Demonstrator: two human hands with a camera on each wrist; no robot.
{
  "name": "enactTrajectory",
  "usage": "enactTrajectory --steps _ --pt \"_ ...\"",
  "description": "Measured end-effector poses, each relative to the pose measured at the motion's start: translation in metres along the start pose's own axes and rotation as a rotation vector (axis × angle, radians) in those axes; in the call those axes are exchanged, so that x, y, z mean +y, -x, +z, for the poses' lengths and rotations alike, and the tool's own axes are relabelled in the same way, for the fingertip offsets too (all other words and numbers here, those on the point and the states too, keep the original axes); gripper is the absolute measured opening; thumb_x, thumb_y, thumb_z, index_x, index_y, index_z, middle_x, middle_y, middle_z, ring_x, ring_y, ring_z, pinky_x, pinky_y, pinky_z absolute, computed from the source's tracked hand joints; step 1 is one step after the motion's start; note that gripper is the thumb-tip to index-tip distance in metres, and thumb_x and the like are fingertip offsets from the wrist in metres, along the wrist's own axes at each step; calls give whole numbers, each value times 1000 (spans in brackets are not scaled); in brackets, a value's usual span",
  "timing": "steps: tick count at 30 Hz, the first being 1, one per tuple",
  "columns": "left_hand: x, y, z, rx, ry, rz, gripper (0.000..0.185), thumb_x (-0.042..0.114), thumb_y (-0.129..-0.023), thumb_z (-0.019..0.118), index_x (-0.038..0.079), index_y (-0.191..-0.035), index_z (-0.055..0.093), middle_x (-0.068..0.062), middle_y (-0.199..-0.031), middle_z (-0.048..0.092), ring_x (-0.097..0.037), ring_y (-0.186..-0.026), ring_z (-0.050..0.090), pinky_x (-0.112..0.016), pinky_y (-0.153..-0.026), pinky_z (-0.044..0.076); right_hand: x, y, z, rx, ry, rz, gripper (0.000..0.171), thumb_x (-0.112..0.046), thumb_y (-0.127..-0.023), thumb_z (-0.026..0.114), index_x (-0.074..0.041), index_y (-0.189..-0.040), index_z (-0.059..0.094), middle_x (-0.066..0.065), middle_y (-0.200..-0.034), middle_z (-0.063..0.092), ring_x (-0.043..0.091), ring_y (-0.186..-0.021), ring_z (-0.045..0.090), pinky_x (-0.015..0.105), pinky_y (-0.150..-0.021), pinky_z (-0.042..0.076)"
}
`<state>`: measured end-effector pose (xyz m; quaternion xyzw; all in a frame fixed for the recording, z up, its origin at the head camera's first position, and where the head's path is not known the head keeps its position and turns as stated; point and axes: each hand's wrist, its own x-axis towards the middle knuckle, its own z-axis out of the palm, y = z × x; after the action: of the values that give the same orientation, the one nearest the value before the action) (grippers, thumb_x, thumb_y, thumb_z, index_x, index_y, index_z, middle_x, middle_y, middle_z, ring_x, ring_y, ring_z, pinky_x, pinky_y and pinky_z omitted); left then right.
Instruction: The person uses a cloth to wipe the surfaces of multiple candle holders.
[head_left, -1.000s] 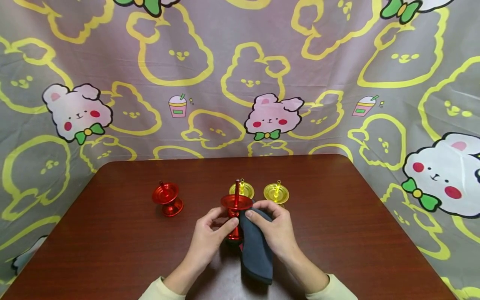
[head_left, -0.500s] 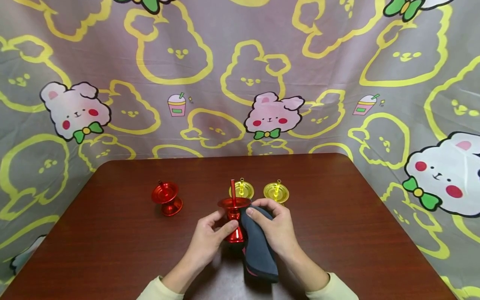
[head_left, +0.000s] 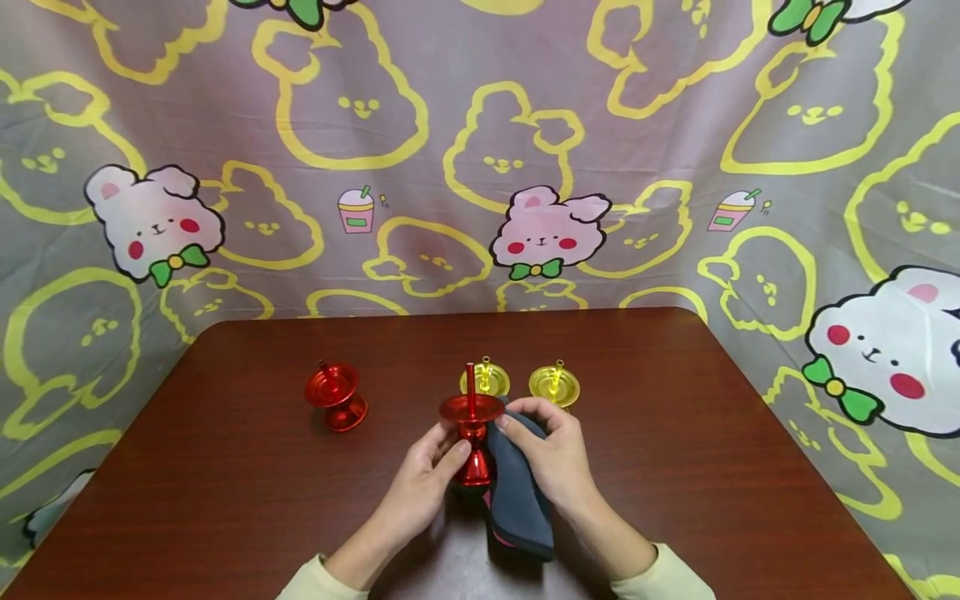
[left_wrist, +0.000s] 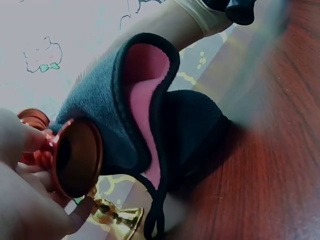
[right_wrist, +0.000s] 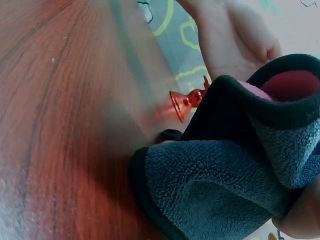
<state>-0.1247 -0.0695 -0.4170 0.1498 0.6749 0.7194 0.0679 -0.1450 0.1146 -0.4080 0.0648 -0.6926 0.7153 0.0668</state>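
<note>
Toward the front of the table [head_left: 225, 475], dark cloth [head_left: 520, 504]: pinched in the right hand [head_left: 558, 454].
Red candle holder [head_left: 474, 468]: upright beside it, gripped by the left hand [head_left: 422, 475].
Second red holder [head_left: 343, 413]: standing farther left.
Gold holders [head_left: 555, 389]: two, farther back.

The head view looks forward and down over the reddish-brown wooden bench [head_left: 225, 492]; both wrist views, tipped sideways and close in, share the blue-grey, pink-lined fabric cloth [left_wrist: 95, 105], smaller in the head view.
</note>
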Motion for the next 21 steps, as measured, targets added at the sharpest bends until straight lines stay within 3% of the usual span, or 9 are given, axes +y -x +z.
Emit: enactTrajectory --steps 5,11,16,21 --pt "4 0 5 56 -148 -2 45 14 -101 61 -1 -141 50 -19 -121 64 -27 -106 62 -26 -87 51 2 1 1 -9 4 -4 15 -12 -87 79 -5 -99 72 10 -89 68 17 -70 62 27 -58 52" --pt "3 -3 4 156 -290 53 35 17 -93 72 10 -127 66 -9 -109 59 -23 -85 59 -29 -69 51 0 4 3 -18 -14 3 16 -12 -87 79 -4 -99 71 11 -89 67 17 -69 62 27 -57 52" --pt "3 -4 1 163 -246 58 29 14 -94 71 7 -122 69 -8 -103 63 -22 -83 60 -29 -71 51 0 5 4 -36 -28 2 16 -11 -88 78 -3 -100 70 12 -90 67 17 -72 63 27 -58 53" --pt "3 -3 0 170 -140 22 32 9 -92 72 2 -123 68 -11 -104 69 -21 -87 63 -28 -76 52 -1 5 3 -33 -24 -25 16 -9 -88 78 -2 -99 71 12 -89 67 17 -71 62 27 -58 53"
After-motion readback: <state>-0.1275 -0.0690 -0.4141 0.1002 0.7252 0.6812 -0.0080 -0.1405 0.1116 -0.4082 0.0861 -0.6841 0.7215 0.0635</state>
